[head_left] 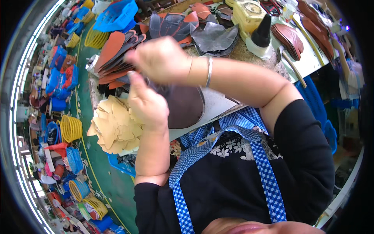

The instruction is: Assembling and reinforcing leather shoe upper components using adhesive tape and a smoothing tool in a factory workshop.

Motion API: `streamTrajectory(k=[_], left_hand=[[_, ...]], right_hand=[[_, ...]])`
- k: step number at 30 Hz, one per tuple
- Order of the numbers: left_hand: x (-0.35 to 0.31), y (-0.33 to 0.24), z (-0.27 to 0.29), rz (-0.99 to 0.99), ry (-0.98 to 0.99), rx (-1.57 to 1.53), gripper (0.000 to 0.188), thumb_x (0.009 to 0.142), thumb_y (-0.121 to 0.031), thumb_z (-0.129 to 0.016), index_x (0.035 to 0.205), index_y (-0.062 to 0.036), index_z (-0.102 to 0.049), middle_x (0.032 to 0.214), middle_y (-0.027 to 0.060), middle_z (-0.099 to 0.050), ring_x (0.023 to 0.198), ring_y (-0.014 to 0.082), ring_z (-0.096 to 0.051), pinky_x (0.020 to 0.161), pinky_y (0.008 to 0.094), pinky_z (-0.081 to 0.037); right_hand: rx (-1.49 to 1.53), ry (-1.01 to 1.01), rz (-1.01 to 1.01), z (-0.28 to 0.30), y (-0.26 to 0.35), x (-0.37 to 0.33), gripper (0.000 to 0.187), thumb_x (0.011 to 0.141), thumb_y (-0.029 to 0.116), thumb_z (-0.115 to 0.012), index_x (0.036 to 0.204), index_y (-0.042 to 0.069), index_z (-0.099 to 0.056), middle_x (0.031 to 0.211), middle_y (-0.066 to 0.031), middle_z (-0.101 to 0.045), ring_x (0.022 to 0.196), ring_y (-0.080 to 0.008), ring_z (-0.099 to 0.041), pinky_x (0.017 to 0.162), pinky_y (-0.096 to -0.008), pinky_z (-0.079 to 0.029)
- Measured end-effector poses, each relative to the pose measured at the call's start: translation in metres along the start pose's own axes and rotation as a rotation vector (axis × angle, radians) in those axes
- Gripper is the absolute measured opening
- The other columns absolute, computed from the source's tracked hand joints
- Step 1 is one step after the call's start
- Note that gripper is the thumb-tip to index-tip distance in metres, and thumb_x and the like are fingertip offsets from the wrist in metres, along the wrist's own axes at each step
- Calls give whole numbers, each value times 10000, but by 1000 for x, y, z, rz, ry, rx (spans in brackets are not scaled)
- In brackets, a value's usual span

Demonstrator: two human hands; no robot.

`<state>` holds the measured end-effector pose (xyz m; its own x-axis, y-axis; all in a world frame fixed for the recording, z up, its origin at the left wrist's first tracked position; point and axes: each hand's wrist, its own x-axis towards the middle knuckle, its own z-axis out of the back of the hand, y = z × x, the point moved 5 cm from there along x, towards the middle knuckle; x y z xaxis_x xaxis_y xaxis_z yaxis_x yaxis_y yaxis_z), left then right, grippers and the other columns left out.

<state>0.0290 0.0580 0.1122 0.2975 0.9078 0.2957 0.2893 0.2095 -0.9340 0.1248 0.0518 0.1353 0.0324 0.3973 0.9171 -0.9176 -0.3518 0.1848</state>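
My right hand (159,60) reaches across the bench from the right, closed and smeared by motion; what its fingers pinch, if anything, does not show. Just below it is my left hand (150,103), with a thumb or finger pointing up and the other fingers curled out of sight. Whatever it grips is hidden. Beneath both hands lies a dark brown leather piece (185,107) with a rounded edge, on a white board (218,103). A stack of orange and dark leather pieces (111,54) is beyond my hands. Cream cut pieces (117,126) are heaped left of my left hand.
Grey-black pieces (216,37) lie at the bench's far side. A yellowish container (249,15) and a black cone-shaped nozzle (261,33) stand farther right, near brown leather pieces (288,39) and a wooden-handled tool (294,70). Blue baskets (117,15) and yellow baskets (71,128) are at left.
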Motion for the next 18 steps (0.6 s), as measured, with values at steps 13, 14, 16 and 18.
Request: streamTrajectory(k=[13,14,16,18], left_hand=[[-69,46,43,-399,876,967,448,579,-265,-830,913,-53,-620,992,90,-589,941,283,-564,820,389,-459],[-69,49,48,-374,837,939,400,602,-232,-815,903,-43,-633,1006,91,-603,949,276,-573,815,378,-468],[-69,49,48,-437,794,908,336,647,-196,-784,895,-34,-626,984,99,-608,911,281,-584,784,375,-477],[-70,45,49,-499,745,887,272,691,-160,-754,886,-25,-620,961,106,-614,873,285,-595,752,372,-485]], right_hand=[[-373,46,182,97,-126,-49,264,839,255,-637,682,71,-532,683,-101,-552,630,-292,-552,574,-374,-446],[-388,298,77,87,-139,-78,356,854,391,-591,681,85,-536,697,-72,-515,716,-258,-538,691,-383,-425],[-429,584,-142,88,-153,-126,416,834,479,-596,770,68,-572,811,-80,-556,884,-270,-534,871,-410,-370],[-399,319,-185,99,-143,-126,385,812,435,-640,910,64,-605,920,-96,-600,953,-285,-544,887,-405,-386]])
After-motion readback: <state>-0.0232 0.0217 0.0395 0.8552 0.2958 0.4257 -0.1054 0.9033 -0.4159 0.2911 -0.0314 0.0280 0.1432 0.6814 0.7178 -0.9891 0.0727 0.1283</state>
